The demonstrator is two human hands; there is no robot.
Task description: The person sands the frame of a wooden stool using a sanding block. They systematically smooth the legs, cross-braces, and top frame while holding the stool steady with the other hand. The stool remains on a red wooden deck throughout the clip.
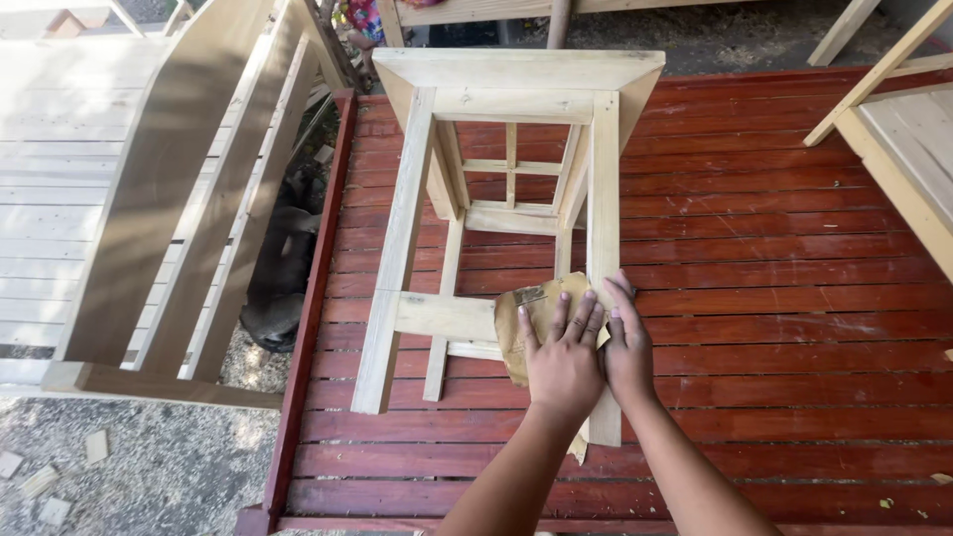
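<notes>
Both hands flat on the sandpaper sheet [531, 323], fingers spread, pressing not gripping. Left hand [564, 362] sits on the paper, right hand [627, 347] w/ it on the stool leg [603, 248]. The leg's long axis runs straight away from the person; the bare-wood stool [516, 84] lies tipped on the red slat surface [794, 298].

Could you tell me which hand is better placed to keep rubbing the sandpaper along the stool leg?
Probably the left hand: it lies flat on the sandpaper; the right hand only presses the stool leg.
</notes>
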